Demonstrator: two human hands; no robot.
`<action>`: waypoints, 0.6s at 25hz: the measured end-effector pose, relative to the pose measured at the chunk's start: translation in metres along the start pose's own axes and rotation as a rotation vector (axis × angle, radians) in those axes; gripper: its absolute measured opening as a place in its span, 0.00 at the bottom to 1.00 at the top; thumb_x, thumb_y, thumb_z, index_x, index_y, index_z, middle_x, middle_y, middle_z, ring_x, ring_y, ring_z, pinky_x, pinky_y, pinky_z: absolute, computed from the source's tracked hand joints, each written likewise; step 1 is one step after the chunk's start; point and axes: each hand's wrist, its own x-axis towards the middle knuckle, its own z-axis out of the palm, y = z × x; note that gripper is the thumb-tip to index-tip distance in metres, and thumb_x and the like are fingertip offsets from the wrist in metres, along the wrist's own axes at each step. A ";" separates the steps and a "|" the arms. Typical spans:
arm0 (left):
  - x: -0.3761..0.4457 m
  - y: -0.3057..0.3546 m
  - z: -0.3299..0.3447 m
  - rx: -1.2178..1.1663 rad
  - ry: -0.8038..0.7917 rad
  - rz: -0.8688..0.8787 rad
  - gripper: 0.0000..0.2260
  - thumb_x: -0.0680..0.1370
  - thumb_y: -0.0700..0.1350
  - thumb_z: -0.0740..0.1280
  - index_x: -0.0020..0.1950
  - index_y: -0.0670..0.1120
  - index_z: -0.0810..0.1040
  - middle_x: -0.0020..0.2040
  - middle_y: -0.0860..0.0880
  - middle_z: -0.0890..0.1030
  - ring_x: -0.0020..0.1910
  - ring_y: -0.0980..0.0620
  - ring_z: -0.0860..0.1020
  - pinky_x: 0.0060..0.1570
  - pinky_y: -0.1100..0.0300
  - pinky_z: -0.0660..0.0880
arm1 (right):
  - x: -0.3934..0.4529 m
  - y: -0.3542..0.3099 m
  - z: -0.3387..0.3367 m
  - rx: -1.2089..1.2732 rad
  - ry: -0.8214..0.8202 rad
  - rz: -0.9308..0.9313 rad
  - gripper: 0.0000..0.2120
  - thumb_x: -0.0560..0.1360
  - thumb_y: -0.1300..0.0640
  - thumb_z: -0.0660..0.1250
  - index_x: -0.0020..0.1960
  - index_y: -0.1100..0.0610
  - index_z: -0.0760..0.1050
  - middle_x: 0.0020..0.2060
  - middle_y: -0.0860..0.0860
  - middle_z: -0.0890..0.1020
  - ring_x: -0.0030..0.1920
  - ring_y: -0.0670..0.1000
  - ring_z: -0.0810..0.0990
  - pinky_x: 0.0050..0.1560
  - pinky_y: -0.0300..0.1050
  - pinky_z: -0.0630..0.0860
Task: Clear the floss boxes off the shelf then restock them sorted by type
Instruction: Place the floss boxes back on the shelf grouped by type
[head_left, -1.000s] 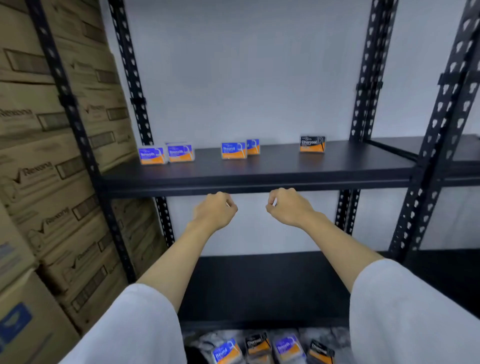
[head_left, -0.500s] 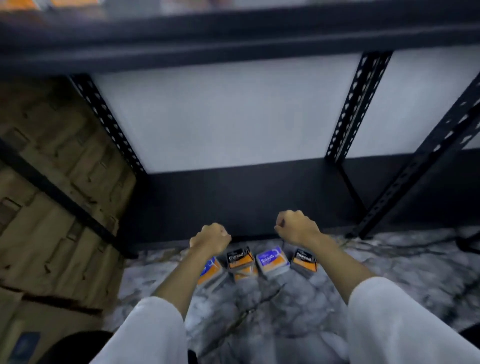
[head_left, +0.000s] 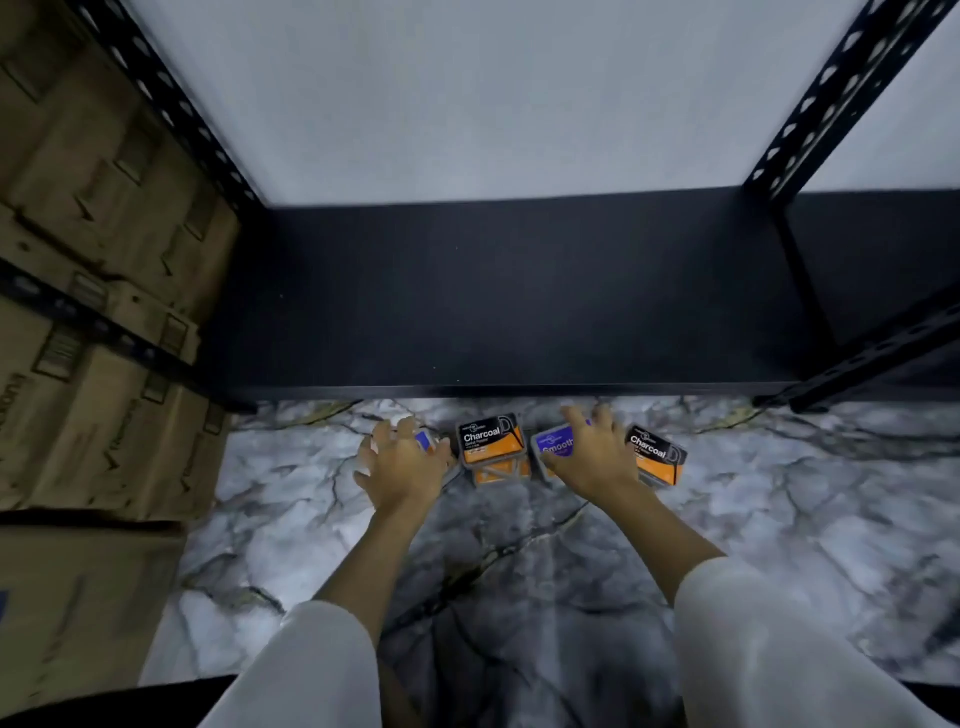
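Marbled grey-white floor (head_left: 779, 519) carries the floss boxes, in a short row just in front of the low black shelf board (head_left: 519, 301). One black-and-orange "Charcoal" box (head_left: 491, 440) lies at the centre on top of a further orange box (head_left: 498, 474); a purple "Smooth" box (head_left: 557, 444) lies beside it, and a second "Charcoal" box (head_left: 655, 455) lies at the right end. A blue-cornered box (head_left: 425, 440) lies at the left end.

Since a second ago the view has dropped from the upper shelf to the floor, and both fists have opened. The left hand (head_left: 400, 465) now spreads its fingers over the blue-cornered box; the right hand (head_left: 589, 457) spreads over the "Smooth" box. Whether either hand has closed on its box cannot be told. Judgement: restocking is under way, and the hands are about to pick up the next boxes.

Stacked brown cardboard cartons (head_left: 93, 312) stand at the left behind a perforated black upright (head_left: 171, 104). A second upright (head_left: 841, 88) stands at the right. Nothing blocks the reach; the stacked pair may shift if knocked.
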 end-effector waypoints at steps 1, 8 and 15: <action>0.003 -0.002 0.007 -0.027 -0.022 -0.055 0.26 0.75 0.59 0.66 0.70 0.52 0.68 0.76 0.46 0.57 0.74 0.39 0.54 0.68 0.37 0.59 | 0.004 0.000 0.007 -0.015 -0.011 0.022 0.34 0.72 0.40 0.67 0.72 0.48 0.58 0.73 0.61 0.56 0.71 0.65 0.58 0.66 0.60 0.64; 0.011 -0.006 0.025 -0.073 -0.003 -0.173 0.34 0.71 0.61 0.69 0.71 0.47 0.65 0.73 0.42 0.59 0.67 0.36 0.63 0.56 0.44 0.73 | 0.014 0.000 0.032 0.045 -0.016 0.084 0.36 0.70 0.41 0.70 0.72 0.49 0.58 0.67 0.63 0.62 0.67 0.65 0.64 0.65 0.59 0.68; -0.008 0.005 -0.010 -0.169 0.014 -0.144 0.35 0.67 0.61 0.72 0.66 0.44 0.66 0.62 0.39 0.65 0.61 0.39 0.70 0.51 0.47 0.76 | -0.007 -0.003 -0.004 0.141 0.105 0.077 0.35 0.69 0.43 0.71 0.71 0.51 0.61 0.65 0.62 0.63 0.64 0.65 0.66 0.62 0.59 0.71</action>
